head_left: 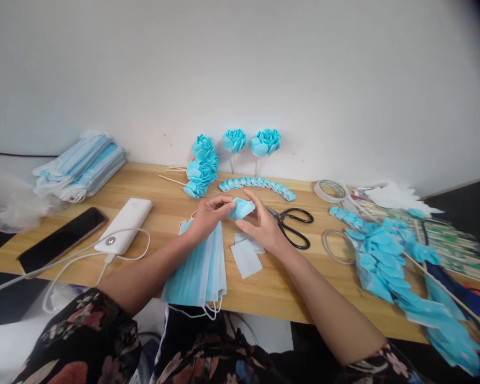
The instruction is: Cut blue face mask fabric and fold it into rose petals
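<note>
On the table (272, 290), your left forearm crosses over blue masks (200, 264); scissors (280, 217) lie just right of your right hand (262, 226), partly hidden by it, with a curved blue strip (264, 184) farther off. Your left hand (211, 216) pinches a small blue piece (242, 209) between both hands; the right's thumb and forefinger stand apart around its right side.

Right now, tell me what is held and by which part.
A small blue piece: the left hand pinches its left edge; whether the right hand also grips it cannot be told.
</note>
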Tool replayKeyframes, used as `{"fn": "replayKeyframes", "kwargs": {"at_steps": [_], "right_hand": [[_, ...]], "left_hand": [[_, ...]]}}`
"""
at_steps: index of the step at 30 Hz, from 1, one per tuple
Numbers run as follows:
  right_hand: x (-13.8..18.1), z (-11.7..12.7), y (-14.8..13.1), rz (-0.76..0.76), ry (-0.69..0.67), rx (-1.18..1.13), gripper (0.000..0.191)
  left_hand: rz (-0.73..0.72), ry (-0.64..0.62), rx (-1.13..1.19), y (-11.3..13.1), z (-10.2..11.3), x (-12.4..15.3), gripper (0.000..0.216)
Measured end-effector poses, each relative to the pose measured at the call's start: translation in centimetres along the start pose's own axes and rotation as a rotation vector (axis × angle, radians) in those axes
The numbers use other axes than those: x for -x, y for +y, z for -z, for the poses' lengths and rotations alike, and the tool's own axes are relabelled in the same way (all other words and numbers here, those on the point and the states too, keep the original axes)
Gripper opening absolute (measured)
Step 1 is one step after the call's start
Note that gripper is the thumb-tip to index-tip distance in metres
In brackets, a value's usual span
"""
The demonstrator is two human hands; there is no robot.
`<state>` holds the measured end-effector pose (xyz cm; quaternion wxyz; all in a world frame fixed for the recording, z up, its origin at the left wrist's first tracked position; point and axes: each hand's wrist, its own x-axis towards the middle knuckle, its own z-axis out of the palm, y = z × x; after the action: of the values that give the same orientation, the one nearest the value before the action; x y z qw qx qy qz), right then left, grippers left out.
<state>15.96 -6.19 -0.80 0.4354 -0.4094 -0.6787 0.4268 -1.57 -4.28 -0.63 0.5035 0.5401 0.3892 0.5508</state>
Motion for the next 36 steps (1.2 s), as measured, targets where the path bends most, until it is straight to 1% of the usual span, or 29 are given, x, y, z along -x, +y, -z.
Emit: {"fn": "replayKeyframes", "kwargs": {"at_steps": [2, 5, 7, 9, 12, 16, 24, 28, 33, 36], "right_hand": [[0.0, 0.2, -0.4, 0.027, 0.053, 0.045, 0.067], [-0.1, 1.0, -1.1, 0.125, 0.154, 0.116, 0.041], [-0.3, 1.7, -1.5, 0.213, 0.187, 0.204, 0.025], [-0.4, 2.2, -1.7, 0.287, 0.201, 0.309, 0.017], [-0.5, 2.4, -1.8, 0.332, 0.208, 0.414, 0.016], [-0.4, 2.2, -1.6, 0.321, 0.181, 0.457, 0.013], [-0.3, 2.2, -1.6, 0.385, 0.165, 0.429, 0.008], [-0.3, 2.3, -1.5, 0.358, 0.168, 0.411, 0.007], [-0.4, 2.1, -1.2, 0.308, 0.084, 0.402, 0.018], [-0.4, 1.9, -1.1, 0.296, 0.034, 0.390, 0.015]], "left_hand": [[-0.027, 0.007, -0.025, -0.1, 0.1, -0.1, 0.021], [-0.098, 0.034, -0.083, -0.2, 0.4, -0.5, 0.016], [-0.153, 0.049, -0.125, -0.1, 0.6, -0.6, 0.013], [-0.194, 0.046, -0.171, -0.1, 0.7, -0.7, 0.012], [-0.233, 0.017, -0.249, 0.1, 0.7, -0.6, 0.013], [-0.260, -0.005, -0.310, 0.4, 0.7, -0.4, 0.013], [-0.311, -0.002, -0.373, 0.3, 0.7, -0.4, 0.013], [-0.311, 0.003, -0.366, 0.2, 0.7, -0.5, 0.014], [-0.312, -0.017, -0.351, 0.3, 0.6, -0.4, 0.015], [-0.309, -0.044, -0.348, 0.2, 0.4, -0.2, 0.016]]}}
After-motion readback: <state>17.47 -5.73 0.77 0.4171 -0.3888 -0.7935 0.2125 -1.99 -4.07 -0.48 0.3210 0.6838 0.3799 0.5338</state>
